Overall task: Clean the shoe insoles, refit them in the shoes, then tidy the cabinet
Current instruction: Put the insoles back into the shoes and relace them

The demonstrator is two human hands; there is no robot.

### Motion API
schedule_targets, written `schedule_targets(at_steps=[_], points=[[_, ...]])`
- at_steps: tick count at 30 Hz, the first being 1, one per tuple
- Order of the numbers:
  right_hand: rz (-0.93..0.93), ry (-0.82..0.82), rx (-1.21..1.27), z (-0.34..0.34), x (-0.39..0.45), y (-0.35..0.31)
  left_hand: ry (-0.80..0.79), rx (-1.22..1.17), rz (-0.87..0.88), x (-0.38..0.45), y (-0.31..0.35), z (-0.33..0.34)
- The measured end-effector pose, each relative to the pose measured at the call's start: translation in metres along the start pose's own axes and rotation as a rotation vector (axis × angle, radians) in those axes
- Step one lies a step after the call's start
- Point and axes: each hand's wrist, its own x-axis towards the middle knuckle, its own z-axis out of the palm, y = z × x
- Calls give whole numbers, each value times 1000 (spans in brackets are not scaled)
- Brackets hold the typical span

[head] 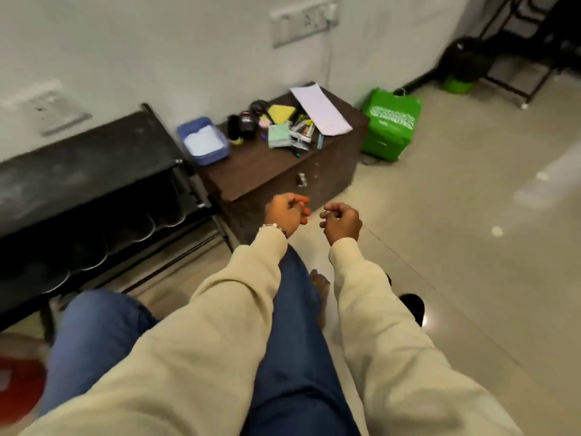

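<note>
Motion blur hides details; the left hand (284, 214) and right hand (341, 223) seem loosely curled, nothing held, before the dark wooden cabinet (279, 174).

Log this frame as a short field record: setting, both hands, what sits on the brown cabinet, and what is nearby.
setting: tiled floor by a white wall, head view, motion-blurred
left hand: loosely curled, holding nothing visible
right hand: loosely curled, holding nothing visible
brown cabinet: low, against the wall, ahead of the hands
on cabinet: blue tray at its left edge, white paper, cluttered small items
left of cabinet: black shoe rack
right of cabinet: green bag on the floor
insoles: none discernible
</note>
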Motion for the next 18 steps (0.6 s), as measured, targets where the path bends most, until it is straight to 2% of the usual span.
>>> schedule_targets(at_steps=[9, 14, 18], points=[[-357, -406, -50, 144, -135, -90, 551, -43, 55, -105, -26, -216], [-464, -707, -80, 213, -229, -93, 838, -42, 17, -183, -63, -305], [-509, -925, -158, 249, -294, -78, 1035, -102, -68, -236, -107, -345]])
